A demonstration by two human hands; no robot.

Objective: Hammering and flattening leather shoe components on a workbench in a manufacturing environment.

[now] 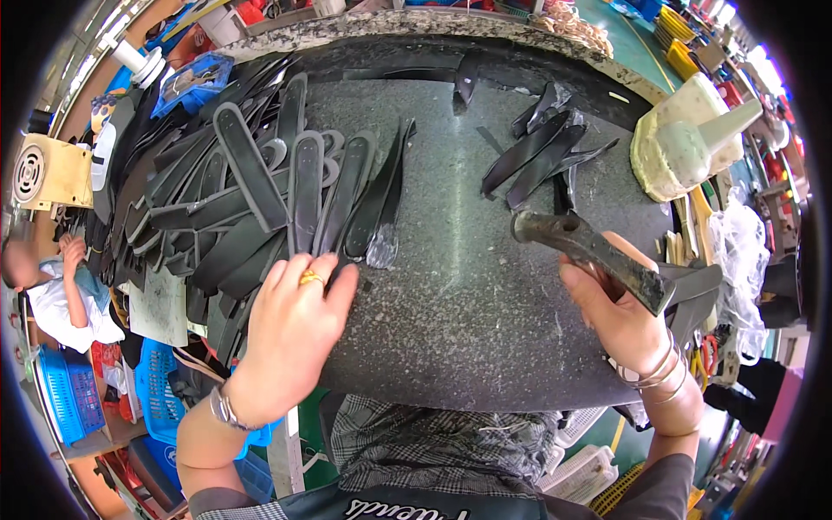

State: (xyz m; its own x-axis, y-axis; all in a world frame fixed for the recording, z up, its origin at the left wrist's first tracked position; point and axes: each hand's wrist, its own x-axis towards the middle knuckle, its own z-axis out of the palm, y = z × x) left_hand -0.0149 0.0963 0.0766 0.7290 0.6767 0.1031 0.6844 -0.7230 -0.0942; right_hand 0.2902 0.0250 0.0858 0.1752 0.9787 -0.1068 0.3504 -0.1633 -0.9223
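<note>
My right hand (624,316) is wrapped round a dark worn hammer (589,247). Its round face points left and its wedge end right; the handle is mostly hidden by my palm. On the left, my left hand (295,316) has its fingertips at the near ends of several black leather-like straps (305,186) with rounded ends, thumb a little apart from the forefinger. These straps lie side by side at the edge of a large heap of black straps (212,212). A smaller bunch of black straps (542,156) lies beyond the hammer. All rest on a speckled dark worktable (425,347).
A blue basket (192,82) stands at the far left and a pale pot with a handle (689,143) at the far right. Clear plastic bags (737,260) hang right of the table. Another person (69,299) sits at the left, near blue crates (69,390).
</note>
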